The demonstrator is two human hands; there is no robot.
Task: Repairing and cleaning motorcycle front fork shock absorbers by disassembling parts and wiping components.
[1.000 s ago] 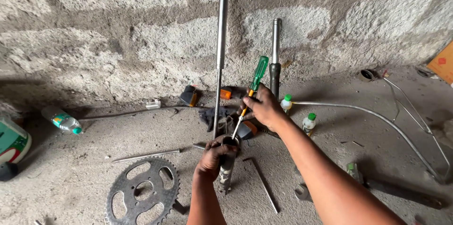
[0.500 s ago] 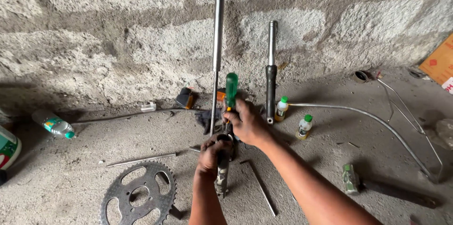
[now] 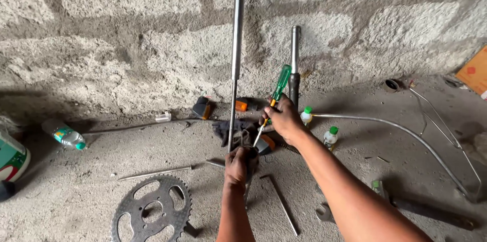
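Observation:
My left hand grips the dark lower end of a long chrome fork tube that stands upright against the block wall. My right hand holds a screwdriver with a clear green handle, its thin shaft slanting down toward the top of the part under my left hand. A dark rag lies behind the tube's base.
A second short fork tube leans on the wall. A steel sprocket lies front left, two small green-capped bottles at right, a plastic bottle at left, a bent metal pipe, thin rods and a spanner on the concrete floor.
My right hand has tilted the screwdriver from nearly upright to slanted, handle up right, tip lowered toward the part in my left hand. The left hand stays put.

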